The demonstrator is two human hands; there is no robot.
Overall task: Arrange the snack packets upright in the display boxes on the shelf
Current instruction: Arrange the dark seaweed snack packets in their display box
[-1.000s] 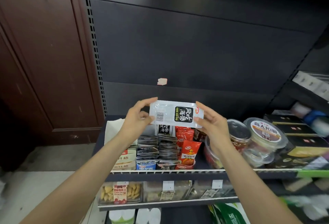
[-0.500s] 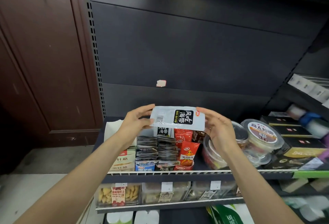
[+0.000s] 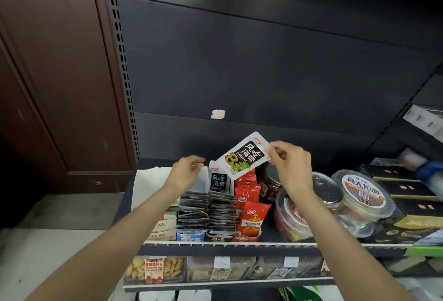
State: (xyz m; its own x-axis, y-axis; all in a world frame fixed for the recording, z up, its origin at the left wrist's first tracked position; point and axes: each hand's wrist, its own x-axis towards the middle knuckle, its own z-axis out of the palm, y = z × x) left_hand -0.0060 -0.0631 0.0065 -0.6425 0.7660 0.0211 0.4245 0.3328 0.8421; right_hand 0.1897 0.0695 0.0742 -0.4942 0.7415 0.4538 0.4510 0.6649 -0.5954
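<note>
My right hand (image 3: 288, 165) pinches the top corner of a white and black seaweed packet (image 3: 244, 155), which hangs tilted above the display boxes. My left hand (image 3: 185, 172) is at the back of the left display box (image 3: 190, 237), fingers curled at the top of its white back flap (image 3: 203, 179). That box and the middle box (image 3: 219, 238) hold rows of several dark packets (image 3: 221, 209), with one seaweed packet (image 3: 219, 181) upright at the back. Beside them on the right, a red box (image 3: 247, 238) holds red packets (image 3: 250, 221).
Round clear tubs (image 3: 364, 195) and a jar (image 3: 269, 184) crowd the shelf right of the boxes, with black boxes (image 3: 407, 188) beyond. White paper (image 3: 148, 185) lies at the shelf's left end. A wire rail (image 3: 287, 244) runs along the front. Below is a shelf of snacks (image 3: 155, 269).
My left hand let go of the packet and dropped to the back of the left box. My right hand turned the packet from level to tilted, printed face toward me.
</note>
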